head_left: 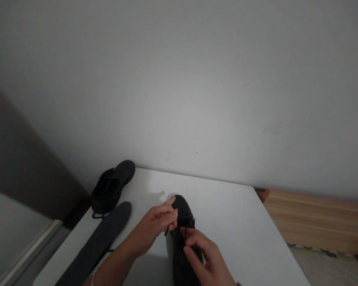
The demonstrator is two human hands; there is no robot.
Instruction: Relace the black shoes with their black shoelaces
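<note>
A black shoe stands on the white table, its toe pointing toward the wall. On its left side, my left hand is closed in a pinch, with a dark shoelace end hanging below the fingers. My right hand pinches another stretch of the black lace over the shoe's opening. Part of the shoe's upper and lacing is hidden behind both hands.
Another black shoe sits at the table's far left corner. A dark grey insole lies near the left edge. The white table meets a grey wall; a wooden board is at the right.
</note>
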